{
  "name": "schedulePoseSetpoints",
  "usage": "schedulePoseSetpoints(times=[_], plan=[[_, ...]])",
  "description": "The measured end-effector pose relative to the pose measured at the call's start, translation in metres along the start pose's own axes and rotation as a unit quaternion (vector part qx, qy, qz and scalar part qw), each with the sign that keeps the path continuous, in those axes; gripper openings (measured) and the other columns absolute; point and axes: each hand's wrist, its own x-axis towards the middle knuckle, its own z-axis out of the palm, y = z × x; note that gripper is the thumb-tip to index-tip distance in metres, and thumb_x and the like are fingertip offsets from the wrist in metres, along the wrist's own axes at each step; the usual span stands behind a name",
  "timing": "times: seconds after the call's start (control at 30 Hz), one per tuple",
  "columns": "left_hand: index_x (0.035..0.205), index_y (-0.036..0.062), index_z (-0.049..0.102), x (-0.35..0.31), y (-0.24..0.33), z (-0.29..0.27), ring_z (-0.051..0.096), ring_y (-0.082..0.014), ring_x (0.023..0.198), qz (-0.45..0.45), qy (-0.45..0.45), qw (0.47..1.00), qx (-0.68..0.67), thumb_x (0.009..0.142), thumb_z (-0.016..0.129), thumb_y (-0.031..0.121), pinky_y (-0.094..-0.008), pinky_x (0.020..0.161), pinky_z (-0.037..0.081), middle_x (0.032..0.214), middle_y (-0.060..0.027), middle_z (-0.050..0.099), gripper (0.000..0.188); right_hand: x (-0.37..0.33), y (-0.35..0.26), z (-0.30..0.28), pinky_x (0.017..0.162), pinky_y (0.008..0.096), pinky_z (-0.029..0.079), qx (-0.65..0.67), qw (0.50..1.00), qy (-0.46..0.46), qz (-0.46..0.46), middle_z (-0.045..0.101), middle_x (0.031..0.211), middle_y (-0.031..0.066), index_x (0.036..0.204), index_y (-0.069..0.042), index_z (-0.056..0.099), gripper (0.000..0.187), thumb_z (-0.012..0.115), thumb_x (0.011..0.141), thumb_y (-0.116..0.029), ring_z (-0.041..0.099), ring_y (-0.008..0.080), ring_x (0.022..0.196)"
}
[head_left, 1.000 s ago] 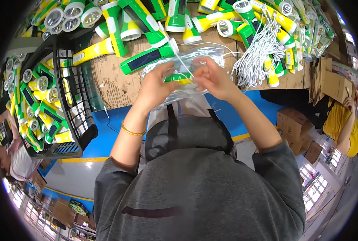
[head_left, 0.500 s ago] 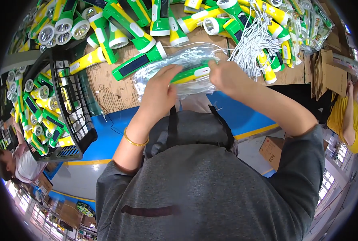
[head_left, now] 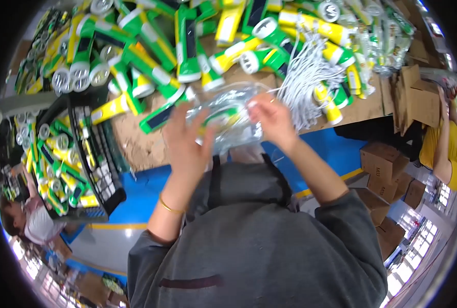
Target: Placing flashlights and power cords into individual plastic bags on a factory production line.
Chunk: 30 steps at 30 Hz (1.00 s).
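Observation:
My left hand (head_left: 187, 141) hovers at the left end of a stack of clear plastic bags (head_left: 233, 138). It is smeared by motion, its fingers look spread and it holds nothing that I can see. Between my hands a green and yellow flashlight (head_left: 226, 120) lies on the bags, blurred. My right hand (head_left: 273, 119) is closed in a pinch at the right of the bags, on what looks like the end of a white cable. Just beyond it lies a tangled bundle of white cables (head_left: 310, 77).
Many green and yellow flashlights (head_left: 187, 46) are heaped along the far side of the cardboard-covered table (head_left: 141, 149). A black crate (head_left: 105, 174) full of flashlights stands at left. Cardboard boxes (head_left: 385, 161) are at right. A person in yellow (head_left: 441, 154) is at far right, another person (head_left: 41, 220) at far left.
My left hand has come off the flashlight and its fingers have spread. The right hand has drawn left and turned into a pinch. The whole view has shifted, with more boxes showing at right.

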Motion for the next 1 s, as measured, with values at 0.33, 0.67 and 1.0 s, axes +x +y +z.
schedulePoseSetpoints(times=[0.33,0.67,1.0], plan=[[0.089,0.0078,0.054,0.031,0.012,0.028,0.059,-0.0269,0.092,0.101,0.093,0.99,0.037,0.082,0.068,0.012,-0.0473,0.101,0.033,0.094,-0.008,0.061,0.016,0.022,-0.1,-0.037,0.064,0.0269,0.046,-0.114,0.986,0.056,-0.106,0.056,0.078,0.0026,0.079,-0.005,0.058,0.01,0.053,0.088,-0.004,0.055,0.0112,0.073],[0.108,0.0051,0.061,-0.05,-0.035,0.032,0.05,-0.0342,0.114,0.018,-0.176,0.984,0.025,0.07,0.077,0.015,-0.0425,0.094,0.042,0.12,-0.0136,0.054,0.042,0.108,-0.134,-0.168,0.077,0.0269,0.052,0.088,0.868,0.382,-0.306,0.063,0.09,0.008,0.097,0.003,0.059,0.009,0.06,0.089,0.001,0.061,0.0165,0.081],[0.105,0.0039,0.063,-0.061,-0.08,0.031,0.053,-0.0341,0.109,0.012,-0.233,0.96,-0.157,0.072,0.074,0.007,-0.0412,0.091,0.047,0.117,-0.0111,0.057,0.034,0.019,0.041,0.023,0.078,0.0372,0.048,-0.348,0.854,-0.294,-0.253,0.06,0.084,0.0059,0.083,-0.006,0.068,0.017,0.073,0.068,-0.011,0.057,0.0259,0.092]])
